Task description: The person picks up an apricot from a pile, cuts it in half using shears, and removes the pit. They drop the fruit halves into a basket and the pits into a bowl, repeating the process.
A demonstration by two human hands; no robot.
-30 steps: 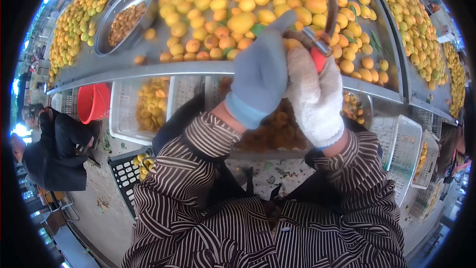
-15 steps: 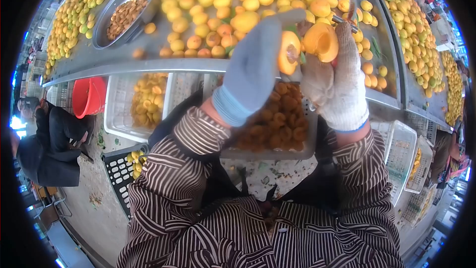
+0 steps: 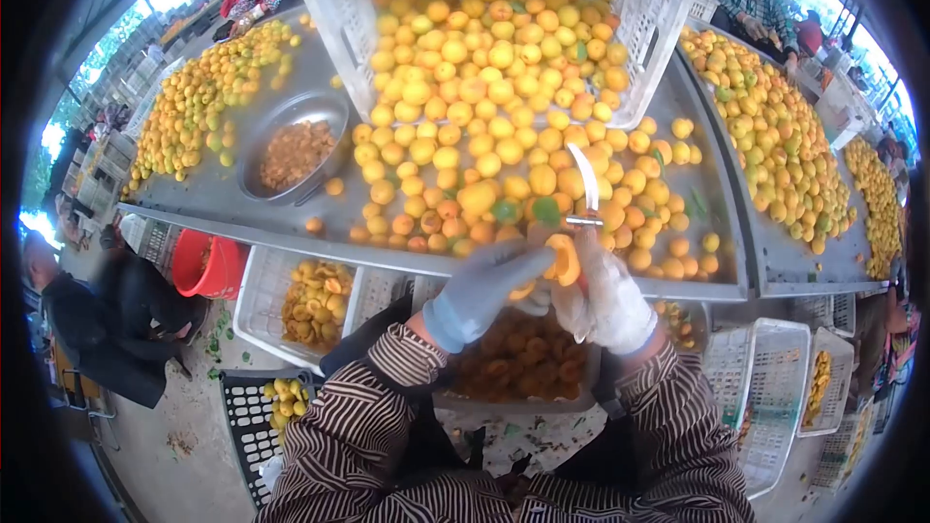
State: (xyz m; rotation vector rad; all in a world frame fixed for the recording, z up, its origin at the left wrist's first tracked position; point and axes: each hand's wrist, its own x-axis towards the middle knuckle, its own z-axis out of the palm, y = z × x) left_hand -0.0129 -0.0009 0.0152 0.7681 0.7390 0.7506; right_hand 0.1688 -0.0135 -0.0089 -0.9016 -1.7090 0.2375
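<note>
My left hand, in a blue-grey glove, is closed around an apricot half. Another cut apricot piece shows its orange flesh between my two hands, against the fingers of my right hand. That hand wears a white glove with stained fingertips and grips a small knife. The curved blade points up and away from me, above the whole apricots heaped on the metal table. Below my hands, a crate holds many apricot halves. The pit is not clearly visible.
A tipped white crate spills apricots at the back. On the left stand a metal bowl of pits, a red bucket and a white crate of halves. A person sits at far left. White crates stand right.
The view has tilted upward, showing more of the table and the tipped crate. My hands appear lower and closer together, and the apricot halves have turned so their cut faces show less.
</note>
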